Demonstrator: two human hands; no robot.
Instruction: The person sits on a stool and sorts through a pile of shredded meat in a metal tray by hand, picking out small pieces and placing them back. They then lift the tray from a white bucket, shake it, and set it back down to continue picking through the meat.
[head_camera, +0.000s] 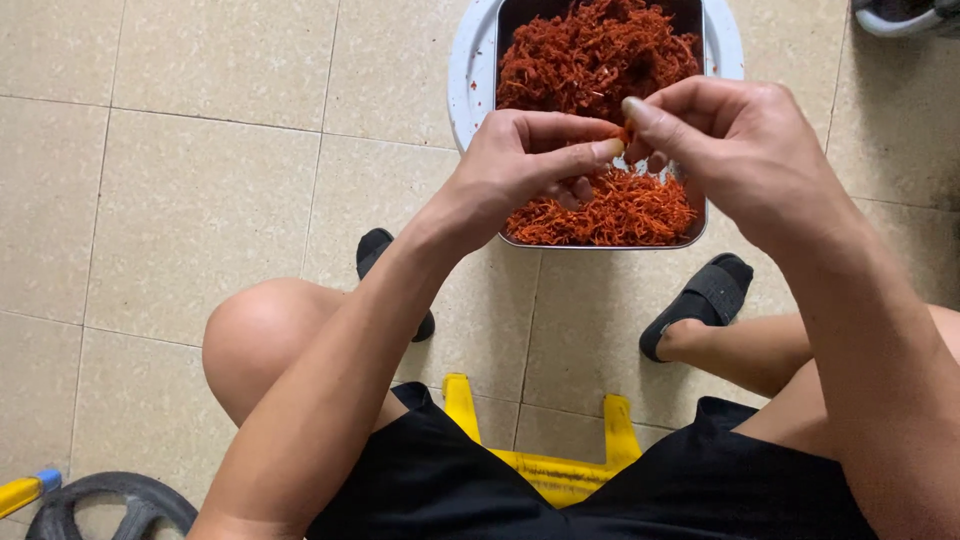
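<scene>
Left hand (525, 160) and right hand (735, 140) are pinching one small orange-red dried strand (624, 136) together above the rectangular metal tray (700, 225)'s near edge; likely light, brittle, best held by its ends.

2 bare forearms reaching forward, left hand (530, 165) and right hand (730, 140) fingertips pinched together, thumbs extended

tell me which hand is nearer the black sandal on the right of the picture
Right. The right hand is up and a little right of that sandal; the left hand is farther, across the tray.
</scene>
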